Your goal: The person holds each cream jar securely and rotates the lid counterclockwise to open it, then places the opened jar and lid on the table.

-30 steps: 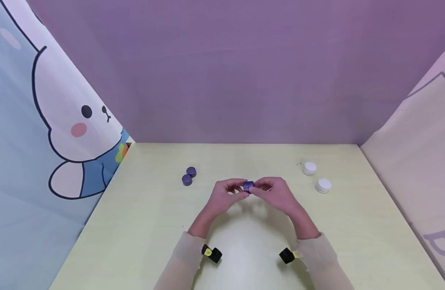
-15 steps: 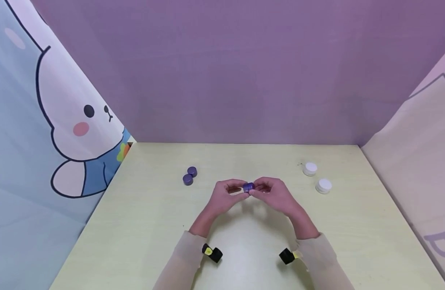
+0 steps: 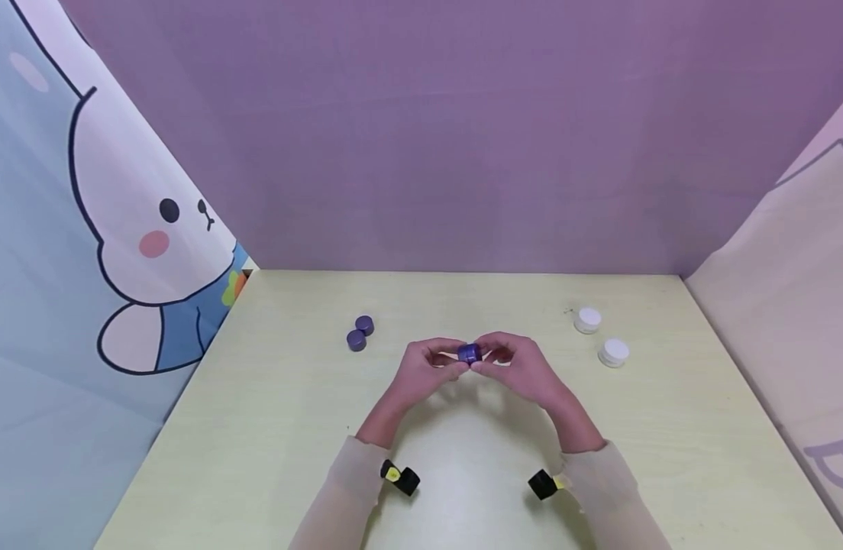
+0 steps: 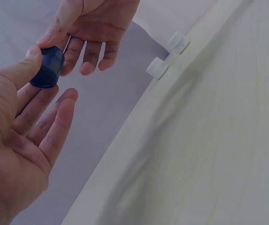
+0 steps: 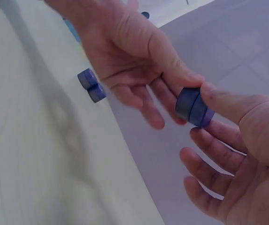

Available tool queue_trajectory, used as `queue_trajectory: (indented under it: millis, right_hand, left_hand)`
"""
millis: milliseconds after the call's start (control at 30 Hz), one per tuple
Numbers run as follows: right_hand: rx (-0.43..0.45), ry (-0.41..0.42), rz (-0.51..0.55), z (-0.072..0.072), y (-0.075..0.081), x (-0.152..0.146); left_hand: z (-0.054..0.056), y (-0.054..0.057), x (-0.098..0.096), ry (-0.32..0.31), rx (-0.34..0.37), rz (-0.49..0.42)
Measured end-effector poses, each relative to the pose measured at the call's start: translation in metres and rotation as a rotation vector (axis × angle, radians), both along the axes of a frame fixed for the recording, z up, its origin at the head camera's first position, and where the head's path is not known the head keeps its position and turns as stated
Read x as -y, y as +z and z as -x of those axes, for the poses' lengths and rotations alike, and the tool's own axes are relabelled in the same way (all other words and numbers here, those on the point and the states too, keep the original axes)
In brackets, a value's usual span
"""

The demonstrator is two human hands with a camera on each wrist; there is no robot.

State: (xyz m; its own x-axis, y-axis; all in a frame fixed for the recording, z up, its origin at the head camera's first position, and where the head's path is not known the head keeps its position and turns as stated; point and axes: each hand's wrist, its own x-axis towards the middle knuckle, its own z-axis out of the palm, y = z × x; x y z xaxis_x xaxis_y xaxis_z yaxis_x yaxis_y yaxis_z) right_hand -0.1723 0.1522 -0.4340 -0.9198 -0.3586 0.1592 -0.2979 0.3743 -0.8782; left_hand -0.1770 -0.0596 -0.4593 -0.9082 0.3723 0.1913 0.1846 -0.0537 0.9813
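Observation:
Both hands pinch one small round purple jar between them, above the middle of the table. From the left, my left hand holds one end with thumb and fingers. My right hand grips the other end in the same way. A seam runs round the jar in the right wrist view, between its two halves. The jar looks dark blue in the left wrist view, partly covered by the thumbs and fingertips. The other fingers of both hands are loosely bent below it.
Two similar purple jars stand touching on the table, back left. Two white round jars stand apart at the back right. A purple cloth wall rises behind the table, with printed curtains on both sides.
The purple jar has risen a little and tilted slightly between the fingers. The right hand has shifted slightly upward. The jars on the table stay where they were.

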Motion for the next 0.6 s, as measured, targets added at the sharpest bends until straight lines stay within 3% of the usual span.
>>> queue_trajectory:
  millis: [133, 367, 600]
  right_hand:
    - [0.063, -0.023, 0.008, 0.000, 0.003, -0.002]
    - [0.214, -0.112, 0.050, 0.000, 0.004, -0.003]
    - [0.152, -0.115, -0.051, -0.006, 0.007, -0.002]
  left_hand:
    - [0.007, -0.013, 0.000, 0.019, 0.031, 0.002]
    - [0.007, -0.017, -0.001, 0.060, -0.002, 0.054]
    - [0.006, -0.020, -0.005, 0.051, -0.026, 0.039]
